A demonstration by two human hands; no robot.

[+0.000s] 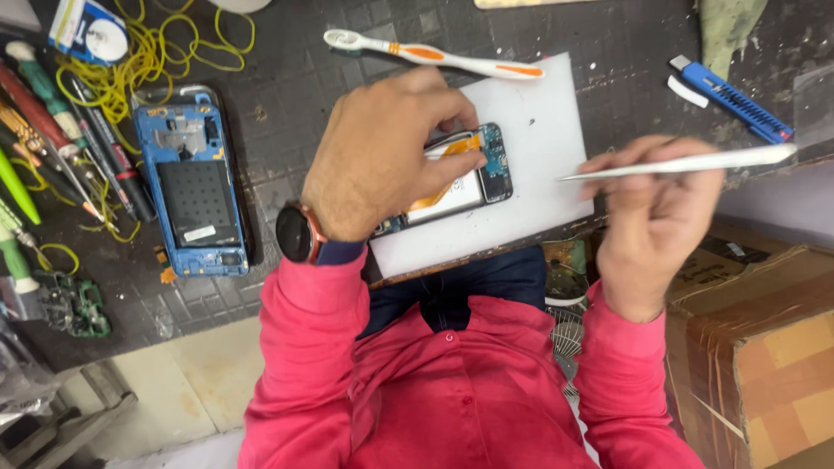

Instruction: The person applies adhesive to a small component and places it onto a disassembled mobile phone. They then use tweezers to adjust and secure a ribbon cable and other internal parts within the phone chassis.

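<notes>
- Pinning an opened phone [465, 178] flat w/ the left hand [387, 156]: palm over its near end, fingertips curled on the top edge; far end w/ blue circuit board pokes out to the right.
- Phone lies on a white sheet [543, 130] at the bench edge.
- Right hand [651, 217] closed round metal tweezers [686, 163], tips pointing left, just off the phone's exposed end, not touching.
- Handling, my guess: light, stiff body, but internals fragile – hold by the frame edges, keep off the board & orange flex.
- Nearby: blue phone frame [191, 182], toothbrush [434, 54], blue utility knife [734, 100].
</notes>
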